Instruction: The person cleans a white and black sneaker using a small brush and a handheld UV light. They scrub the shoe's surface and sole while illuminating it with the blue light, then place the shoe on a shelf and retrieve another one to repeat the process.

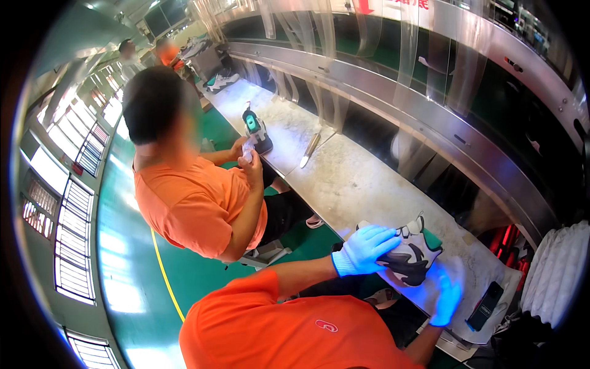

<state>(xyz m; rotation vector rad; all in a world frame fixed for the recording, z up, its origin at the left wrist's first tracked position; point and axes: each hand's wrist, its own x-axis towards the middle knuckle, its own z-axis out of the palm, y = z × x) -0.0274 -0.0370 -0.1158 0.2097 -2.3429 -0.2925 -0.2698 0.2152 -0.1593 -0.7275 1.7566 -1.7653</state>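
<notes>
A grey, white and black sneaker with a green patch (410,253) rests on the worktable (369,190) in front of me. My left hand (367,249), in a pale glove lit blue, grips the sneaker from its left end, with the fingers over its upper. Just right of the shoe is my right hand (447,298), gloved too and apart from it. Motion smears its fingers, so their pose is unclear. A black phone (485,305) lies to the right of this hand.
To the left, a co-worker in orange (196,203) handles a pale piece beside another sneaker (255,132). A knife-like tool (310,150) lies mid-table. Behind runs a machine with a metal rail (393,95) and clear plastic strips (322,74). White ribbed material (556,270) stands at the right.
</notes>
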